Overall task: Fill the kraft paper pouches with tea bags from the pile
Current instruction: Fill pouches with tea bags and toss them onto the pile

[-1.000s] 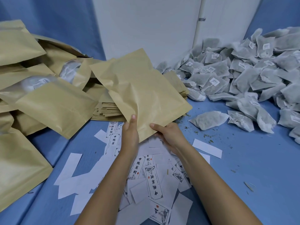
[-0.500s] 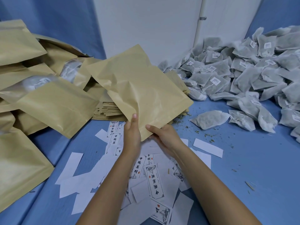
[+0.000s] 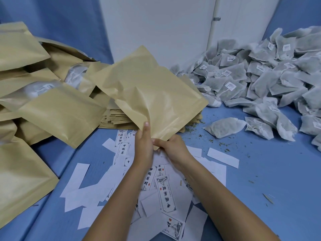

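Head view, down onto a blue desk (image 3: pixel 271 180). Holds one pouch (image 3: pixel 152 94) up off the desk by its near corner, tilted, far edge raised toward the white wall (image 3: pixel 156 32). Grips that corner with the left hand (image 3: pixel 143 148), thumb lying straight up the front face, other fingers hidden behind. Pinches the same corner from the right with the right hand (image 3: pixel 172 149), fingers curled, touching the left hand. Cannot tell whether the pouch mouth is parted.

Just behind and below the pouch: a stack (image 3: pixel 116 118) of flat pouches on the desk. Left of it: a heap of filled pouches (image 3: pixel 57 112), tea bags showing through the clear windows of two. Back right, against the wall: the pile (image 3: pixel 260 80) of grey-white tea bags with small tags. In front of the pile, lying apart: one tea bag (image 3: pixel 224 126), near the stack. Around it: green crumbs (image 3: pixel 225 145) scattered on the desk. Under the forearms: loose labels (image 3: pixel 166 193), some printed side up, others blank.
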Available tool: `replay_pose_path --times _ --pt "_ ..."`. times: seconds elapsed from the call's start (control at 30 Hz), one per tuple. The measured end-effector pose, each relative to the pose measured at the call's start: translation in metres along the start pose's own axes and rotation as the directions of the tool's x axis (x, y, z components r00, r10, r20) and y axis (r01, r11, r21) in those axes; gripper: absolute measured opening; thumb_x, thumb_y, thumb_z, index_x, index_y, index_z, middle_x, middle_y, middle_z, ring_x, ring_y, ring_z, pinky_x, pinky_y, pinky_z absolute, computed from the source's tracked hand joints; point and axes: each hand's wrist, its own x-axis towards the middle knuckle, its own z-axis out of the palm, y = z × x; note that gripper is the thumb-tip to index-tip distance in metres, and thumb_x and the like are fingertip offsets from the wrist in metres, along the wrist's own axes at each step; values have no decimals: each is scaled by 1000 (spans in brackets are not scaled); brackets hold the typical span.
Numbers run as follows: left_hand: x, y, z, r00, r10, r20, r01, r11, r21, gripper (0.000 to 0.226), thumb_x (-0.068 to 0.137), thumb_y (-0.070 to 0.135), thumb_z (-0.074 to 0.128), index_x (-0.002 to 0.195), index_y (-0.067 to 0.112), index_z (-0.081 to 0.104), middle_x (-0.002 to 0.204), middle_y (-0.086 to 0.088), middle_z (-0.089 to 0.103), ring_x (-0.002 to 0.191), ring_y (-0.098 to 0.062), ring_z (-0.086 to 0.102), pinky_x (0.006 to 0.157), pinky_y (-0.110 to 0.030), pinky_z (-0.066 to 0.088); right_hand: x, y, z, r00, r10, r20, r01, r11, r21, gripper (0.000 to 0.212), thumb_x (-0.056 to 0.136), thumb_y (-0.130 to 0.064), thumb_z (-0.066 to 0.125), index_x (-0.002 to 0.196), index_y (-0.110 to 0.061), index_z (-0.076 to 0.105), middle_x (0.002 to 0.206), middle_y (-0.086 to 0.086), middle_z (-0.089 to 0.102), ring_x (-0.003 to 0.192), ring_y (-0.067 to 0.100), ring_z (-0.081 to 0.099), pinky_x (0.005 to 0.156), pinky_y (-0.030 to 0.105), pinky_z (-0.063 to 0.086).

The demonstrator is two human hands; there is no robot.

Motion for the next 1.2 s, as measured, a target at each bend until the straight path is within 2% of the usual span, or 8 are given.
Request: replay_pose_path --times 0.13,0.2,0.3,0.4,0.67,0.83,1.0,1.2 --pt "5 2 -3 1000 13 -7 -13 1000 18 21 99 37 45 96 27 62 96 1 72 96 -25 67 76 -40 52 3 -5 0 993 63 99 -90 951 295 26 91 -11 59 115 0 62 109 10 70 99 21 67 88 37 54" --pt "9 4 -7 999 28 -18 -27 999 45 18 99 36 46 96 28 62 97 4 72 99 -21 67 83 -38 52 8 -13 -10 993 40 -116 -8 965 262 26 89 -20 64 102 3 67 102 13 72 95 20 66 94 39 50" --pt "12 5 -11 998 53 19 -55 994 91 18 100 32 46 96 28 63 92 8 73 94 -13 68 80 -32 55 13 -17 -31 937 -7 -349 61 988 143 25 83 -22 72 75 1 64 68 11 62 71 22 53 76 35 43" --pt "10 4 -11 999 44 20 -46 993 113 17 100 32 45 98 26 61 98 4 70 97 -19 66 81 -38 54 15 -18 -33 959 45 -281 20 974 225 16 84 -11 68 76 1 64 78 14 63 76 24 55 79 35 45" --pt "4 5 -7 993 86 85 -101 976 194 23 102 22 41 113 14 60 97 8 67 75 9 64 57 -6 46 22 -25 -58 948 68 -310 80 895 440 8 89 -3 61 95 1 65 90 3 74 83 13 70 67 20 54" --pt "7 19 -18 995 27 94 -49 971 233 19 101 27 44 110 29 61 110 9 66 102 -9 61 86 -27 49 24 -35 -60 925 41 -378 146 880 452 21 92 -13 60 112 -10 59 98 2 70 84 15 69 58 25 55" --pt "36 69 -64 990 108 90 -134 919 371 14 98 34 48 97 35 62 93 22 68 87 4 63 70 -16 45 42 -57 -22 941 23 -338 7 996 89 36 93 -18 57 122 0 47 97 12 58 47 14 52 38 21 41" --pt "54 126 -120 981 190 -27 -166 911 378 21 99 22 49 112 14 63 90 -8 68 70 -17 68 51 -30 52 56 -72 70 961 59 -270 15 964 266 7 95 -7 52 92 -10 46 93 5 56 61 19 52 36 16 41"
